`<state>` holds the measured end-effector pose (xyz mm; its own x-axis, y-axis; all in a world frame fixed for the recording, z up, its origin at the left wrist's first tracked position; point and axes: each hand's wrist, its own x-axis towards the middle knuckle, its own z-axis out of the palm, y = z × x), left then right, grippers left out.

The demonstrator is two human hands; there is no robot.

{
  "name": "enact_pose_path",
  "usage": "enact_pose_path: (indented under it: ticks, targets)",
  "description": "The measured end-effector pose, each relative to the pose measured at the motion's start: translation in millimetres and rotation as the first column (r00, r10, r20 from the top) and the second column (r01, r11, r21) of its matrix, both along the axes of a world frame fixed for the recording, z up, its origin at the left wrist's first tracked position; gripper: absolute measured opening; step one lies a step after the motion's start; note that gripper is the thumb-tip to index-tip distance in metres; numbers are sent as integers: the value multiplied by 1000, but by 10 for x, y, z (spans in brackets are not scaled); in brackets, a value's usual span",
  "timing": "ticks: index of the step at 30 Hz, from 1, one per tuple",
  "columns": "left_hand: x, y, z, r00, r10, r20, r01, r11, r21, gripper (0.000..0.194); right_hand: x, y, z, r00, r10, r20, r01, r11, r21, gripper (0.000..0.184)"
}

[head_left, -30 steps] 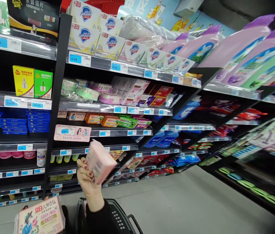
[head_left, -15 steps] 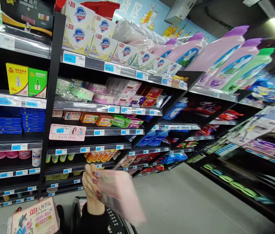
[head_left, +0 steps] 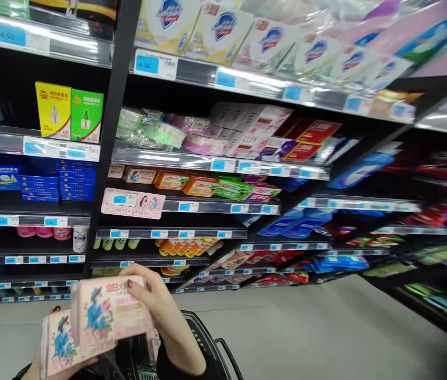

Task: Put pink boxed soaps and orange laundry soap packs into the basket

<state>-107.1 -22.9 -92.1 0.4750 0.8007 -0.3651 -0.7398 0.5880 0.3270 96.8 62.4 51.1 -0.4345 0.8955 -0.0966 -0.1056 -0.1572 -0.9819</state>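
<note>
My right hand (head_left: 149, 289) is closed on a pink laundry soap pack (head_left: 118, 316), its thumb across the top corner of the printed face. Behind and below it, a second, matching laundry soap pack (head_left: 60, 343) lies in my left hand (head_left: 86, 364), mostly hidden under the pack. The right-hand pack overlaps the left one; whether they touch I cannot tell. Both fronts show a figure in blue with a hat and pink flowers. Under my right forearm is a black shopping basket (head_left: 197, 327), partly covered by my arms, with a pinkish pack inside it.
Ahead stands a shelf unit with boxed soaps (head_left: 225, 31), orange and green soap bars (head_left: 203, 186) and blue bottles (head_left: 306, 222). A pink sign (head_left: 133, 203) hangs at a shelf edge. Mosquito-repellent boxes (head_left: 54, 111) stand at left. Grey floor (head_left: 306, 332) runs to the right.
My right hand has brought its pack left and turned its printed face toward me, in front of the left pack. The view has shifted closer to the shelves.
</note>
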Motion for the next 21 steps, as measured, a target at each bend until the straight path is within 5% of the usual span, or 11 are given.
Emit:
enact_pose_path:
  ticks: [4,9,17,19,21]
  targets:
    - [50,-14,112,997,63,44,-67,993,97,45,-313,-79,-56,969,181,167,-169,982,-81,24]
    - [55,-36,162,980,82,182,-133,947,292,45,-443,-104,-86,878,184,442,-242,967,77,13]
    - [-24,19,-52,983,17,185,-67,962,266,37,-475,-150,-167,850,2,527,-199,927,317,9]
    - [-27,-1,-145,992,60,110,-82,975,207,30,-428,-157,-153,870,39,492,-259,884,388,8]
    - [-45,-49,-286,994,103,22,-105,983,152,21,-365,-165,-107,859,141,491,-393,797,458,32]
